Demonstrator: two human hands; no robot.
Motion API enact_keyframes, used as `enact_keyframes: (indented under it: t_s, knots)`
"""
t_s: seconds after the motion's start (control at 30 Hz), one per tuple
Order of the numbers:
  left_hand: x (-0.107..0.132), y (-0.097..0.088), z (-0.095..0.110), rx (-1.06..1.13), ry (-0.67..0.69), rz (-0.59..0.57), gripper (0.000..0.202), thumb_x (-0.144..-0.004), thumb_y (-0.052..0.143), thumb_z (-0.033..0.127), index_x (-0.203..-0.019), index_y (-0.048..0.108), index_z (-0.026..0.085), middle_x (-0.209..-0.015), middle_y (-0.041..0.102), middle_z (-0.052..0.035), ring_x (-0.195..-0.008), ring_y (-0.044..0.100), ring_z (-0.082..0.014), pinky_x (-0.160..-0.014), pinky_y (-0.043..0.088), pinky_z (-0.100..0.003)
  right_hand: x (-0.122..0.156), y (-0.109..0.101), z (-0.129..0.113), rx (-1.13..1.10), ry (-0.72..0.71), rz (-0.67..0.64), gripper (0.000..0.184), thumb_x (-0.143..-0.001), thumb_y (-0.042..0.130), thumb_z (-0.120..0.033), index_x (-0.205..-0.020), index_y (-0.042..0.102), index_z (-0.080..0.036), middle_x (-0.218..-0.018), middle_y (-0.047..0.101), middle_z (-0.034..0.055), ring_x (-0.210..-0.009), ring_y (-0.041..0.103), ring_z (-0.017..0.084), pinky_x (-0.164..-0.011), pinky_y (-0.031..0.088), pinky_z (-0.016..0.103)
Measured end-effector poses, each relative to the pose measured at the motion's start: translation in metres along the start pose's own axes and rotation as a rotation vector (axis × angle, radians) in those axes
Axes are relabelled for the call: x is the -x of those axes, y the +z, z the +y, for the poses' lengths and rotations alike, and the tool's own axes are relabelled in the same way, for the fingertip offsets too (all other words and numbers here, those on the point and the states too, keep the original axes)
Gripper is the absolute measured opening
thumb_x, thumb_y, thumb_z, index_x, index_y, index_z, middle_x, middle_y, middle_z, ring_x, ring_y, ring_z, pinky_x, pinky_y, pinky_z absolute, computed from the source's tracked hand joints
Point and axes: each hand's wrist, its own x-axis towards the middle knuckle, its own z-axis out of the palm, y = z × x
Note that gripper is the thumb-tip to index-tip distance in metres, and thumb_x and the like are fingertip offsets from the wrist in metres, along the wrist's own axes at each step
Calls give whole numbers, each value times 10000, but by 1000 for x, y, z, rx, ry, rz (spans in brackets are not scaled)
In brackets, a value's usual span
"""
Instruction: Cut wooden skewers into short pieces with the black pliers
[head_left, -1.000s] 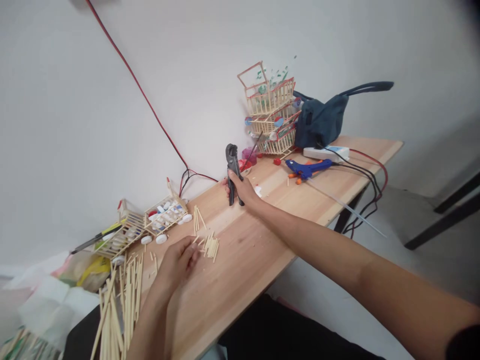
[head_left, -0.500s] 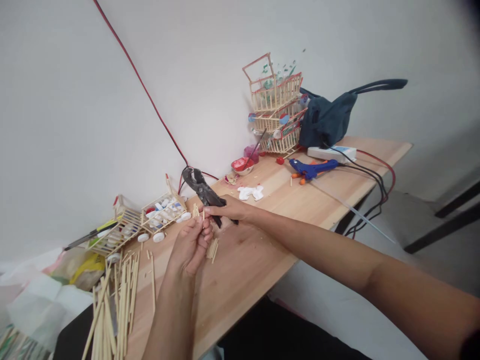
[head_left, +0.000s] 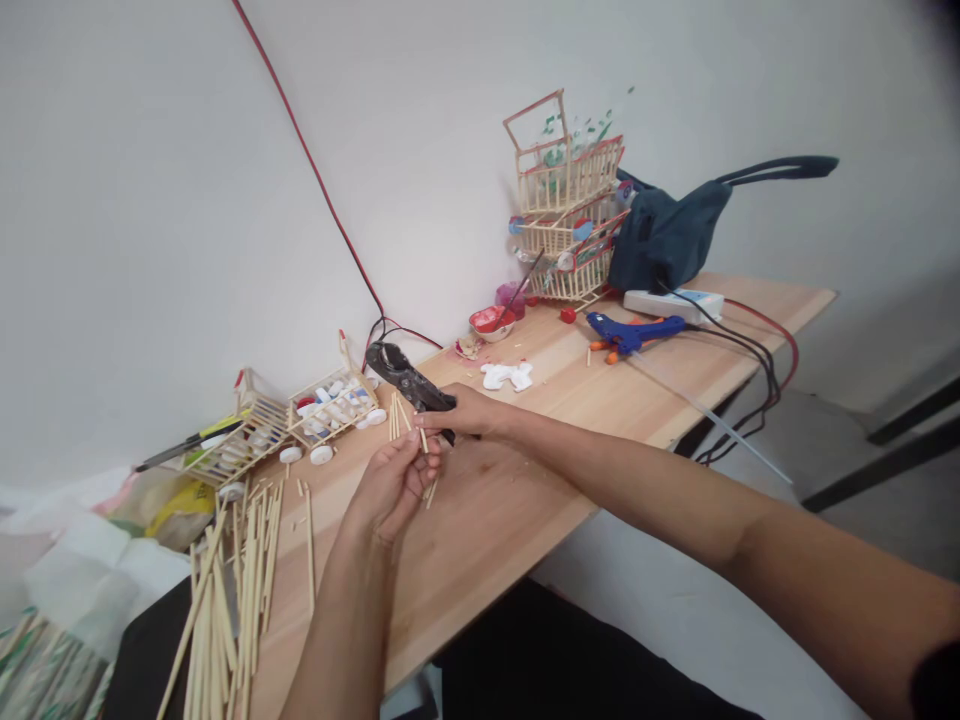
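My right hand [head_left: 459,412] is closed round the handles of black cutting pliers [head_left: 407,378], whose jaws point up and left. Just below it, my left hand [head_left: 394,482] pinches a short wooden stick [head_left: 423,440] between its fingertips, close to the pliers. A few more short cut sticks [head_left: 396,414] lie on the wooden table [head_left: 525,480] beside both hands.
Long bamboo sticks [head_left: 225,590] lie at the near left. Small stick baskets with bottle caps [head_left: 330,405] stand by the wall. Further back are stacked stick baskets [head_left: 566,215], a red paint dish [head_left: 491,322], a blue glue gun [head_left: 630,332], a power strip [head_left: 673,303] and a dark bag [head_left: 667,240].
My right hand brought the pliers from upright further back down toward my left hand. My left hand lifted off the table with a short stick pinched in it.
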Motion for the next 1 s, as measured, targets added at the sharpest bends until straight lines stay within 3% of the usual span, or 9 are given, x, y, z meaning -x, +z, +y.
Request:
enact_keyframes:
  t_s: [0.1,0.2,0.43,0.63,0.8,0.9,1.0]
  knots:
    - [3,-1,1,-62,9,-9,272,-719,755,294,-868,699,73,-787,698,-102,-658,619,-120,-598,508,-212,-2,-3,1,12,15,82,286,-708,699,-420,-712,629,-142,-609,632,-4,-549,558,118,-496,418,213]
    - [6,-2,2,-227,65,2,352,-637,814,299,-902,710,92,-829,717,-99,-675,632,-123,-634,510,-219,-4,-7,3,84,39,164,303,-704,704,-425,-712,622,-134,-607,618,-6,-539,545,109,-470,404,198]
    - [4,3,0,-566,285,186,240,-669,747,346,-726,706,117,-635,686,-42,-539,581,-108,-540,449,-212,-5,-11,0,107,65,99,358,-747,668,-471,-683,595,-126,-624,613,18,-530,532,96,-475,407,192]
    - [7,8,-3,-787,441,282,193,-763,639,314,-689,688,143,-605,661,-15,-537,557,-104,-529,426,-202,-4,-11,-3,83,76,101,347,-739,679,-465,-687,595,-132,-615,612,12,-536,541,104,-502,428,207]
    - [7,9,-8,-803,494,339,133,-791,607,275,-809,653,153,-666,693,-24,-582,618,-132,-542,463,-219,-2,-11,-6,100,46,90,319,-745,674,-443,-714,605,-134,-625,610,3,-539,543,100,-512,426,208]
    - [5,9,-13,-764,556,355,208,-803,599,263,-985,619,164,-813,727,-49,-710,679,-163,-628,522,-257,0,-10,-9,144,30,75,292,-752,669,-419,-715,602,-138,-616,601,-8,-535,539,96,-501,419,201]
    - [6,9,-17,-744,599,333,238,-814,588,248,-1043,585,182,-910,728,-62,-782,698,-172,-692,549,-289,1,-7,-13,152,56,81,287,-768,650,-410,-694,592,-139,-608,604,-7,-494,525,91,-454,398,198]
